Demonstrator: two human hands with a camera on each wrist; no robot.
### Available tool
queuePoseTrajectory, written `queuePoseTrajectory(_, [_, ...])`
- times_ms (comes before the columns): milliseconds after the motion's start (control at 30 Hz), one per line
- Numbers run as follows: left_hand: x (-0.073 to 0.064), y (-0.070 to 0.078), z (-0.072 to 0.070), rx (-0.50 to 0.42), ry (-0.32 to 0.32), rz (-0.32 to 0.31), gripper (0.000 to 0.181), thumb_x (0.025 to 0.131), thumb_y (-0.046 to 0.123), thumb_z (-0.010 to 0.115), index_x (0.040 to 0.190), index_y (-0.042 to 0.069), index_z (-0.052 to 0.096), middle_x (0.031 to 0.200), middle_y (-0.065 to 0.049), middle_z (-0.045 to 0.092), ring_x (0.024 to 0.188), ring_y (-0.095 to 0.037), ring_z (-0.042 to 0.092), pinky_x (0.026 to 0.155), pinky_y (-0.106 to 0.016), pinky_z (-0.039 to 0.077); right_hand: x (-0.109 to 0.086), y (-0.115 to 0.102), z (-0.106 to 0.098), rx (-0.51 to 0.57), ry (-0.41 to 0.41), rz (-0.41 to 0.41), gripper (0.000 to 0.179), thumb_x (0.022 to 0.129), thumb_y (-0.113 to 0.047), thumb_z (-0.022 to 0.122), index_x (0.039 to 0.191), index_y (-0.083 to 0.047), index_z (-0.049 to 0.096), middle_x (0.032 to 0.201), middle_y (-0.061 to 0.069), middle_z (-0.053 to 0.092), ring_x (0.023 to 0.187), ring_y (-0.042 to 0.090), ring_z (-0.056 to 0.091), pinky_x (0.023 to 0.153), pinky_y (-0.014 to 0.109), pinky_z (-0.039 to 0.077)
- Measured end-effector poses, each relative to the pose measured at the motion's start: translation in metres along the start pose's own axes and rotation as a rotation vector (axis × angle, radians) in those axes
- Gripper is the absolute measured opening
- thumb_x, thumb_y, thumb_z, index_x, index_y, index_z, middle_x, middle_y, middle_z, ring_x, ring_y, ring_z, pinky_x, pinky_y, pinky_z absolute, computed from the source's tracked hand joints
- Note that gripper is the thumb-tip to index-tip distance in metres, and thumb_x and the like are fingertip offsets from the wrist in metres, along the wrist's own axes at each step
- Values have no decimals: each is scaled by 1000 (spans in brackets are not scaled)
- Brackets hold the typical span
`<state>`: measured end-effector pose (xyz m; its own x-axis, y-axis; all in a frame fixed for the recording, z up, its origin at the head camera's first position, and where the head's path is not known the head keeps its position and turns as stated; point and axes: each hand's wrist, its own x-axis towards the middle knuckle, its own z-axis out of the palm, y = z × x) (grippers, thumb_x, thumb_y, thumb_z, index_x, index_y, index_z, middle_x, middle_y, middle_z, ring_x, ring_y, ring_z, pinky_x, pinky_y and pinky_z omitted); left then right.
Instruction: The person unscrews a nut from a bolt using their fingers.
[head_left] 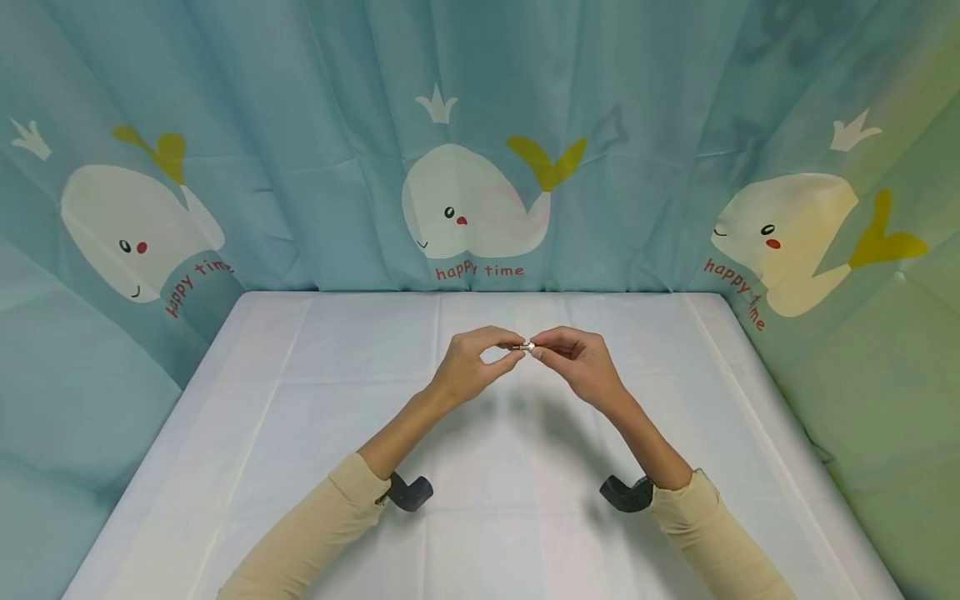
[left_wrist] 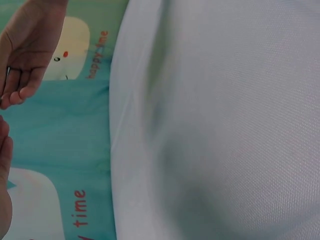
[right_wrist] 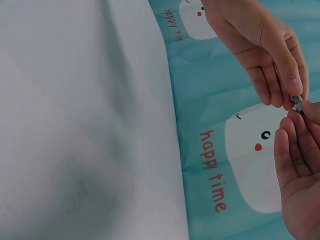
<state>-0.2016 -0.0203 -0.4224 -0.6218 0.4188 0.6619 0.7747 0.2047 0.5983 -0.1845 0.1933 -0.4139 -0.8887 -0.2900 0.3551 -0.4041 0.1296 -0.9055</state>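
Between both hands is a small silvery metal piece [head_left: 527, 347], shaped like a short bolt with a wider part toward the right. My left hand [head_left: 467, 362] pinches its left end between thumb and fingers, while my right hand [head_left: 588, 367] pinches the wider right end. The fingertips almost meet and cover much of the piece. In the right wrist view, the metal piece [right_wrist: 297, 101] shows between the left hand [right_wrist: 260, 45] above and the right hand [right_wrist: 302, 170] below. The left wrist view cuts the pinching fingertips off at its edge.
Both hands are held above a table [head_left: 360, 417] with a white cover, casting soft shadows on it. A blue-green curtain [head_left: 315, 192] with printed whales hangs behind and along the sides. Black curved wrist mounts [head_left: 411, 493] stick out by the cream sleeves [head_left: 315, 521].
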Motion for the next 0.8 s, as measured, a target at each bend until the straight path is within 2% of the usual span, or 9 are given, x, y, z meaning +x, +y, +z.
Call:
queuePoseTrajectory(233, [0, 0, 1, 25, 3, -13, 8, 91, 5, 72, 97, 1, 75, 92, -7, 74, 84, -17, 69, 74, -29, 57, 0, 1, 0, 3, -6, 3, 14, 93, 2, 68, 105, 7, 72, 100, 19, 71, 89, 15, 70, 79, 27, 57])
queuePoseTrajectory(467, [0, 0, 0, 39, 5, -22, 8, 93, 8, 71, 96, 2, 75, 90, -6, 74, 81, -15, 68, 69, -24, 54, -1, -1, 0, 0, 0, 10, 14, 93, 1, 68, 105, 6, 72, 100, 19, 71, 88, 14, 70, 78, 27, 57])
queuePoseTrajectory(700, [-2, 0, 0, 27, 13, -13, 22, 85, 5, 79, 105, -2, 71, 100, -8, 72, 91, -19, 68, 85, -25, 54, 0, 0, -1, 8, 0, 2, 14, 92, 3, 68, 105, 8, 72, 99, 20, 71, 87, 14, 70, 79, 26, 57])
queuePoseTrajectory(800, [-3, 0, 0, 34, 6, 4, 25, 83, 2, 80, 106, -2, 70, 101, -8, 71, 92, -19, 68, 86, -25, 53, 0, 0, -1, 7, 4, 1, 13, 92, 3, 68, 104, 8, 72, 99, 20, 71, 87, 13, 70, 78, 26, 57])
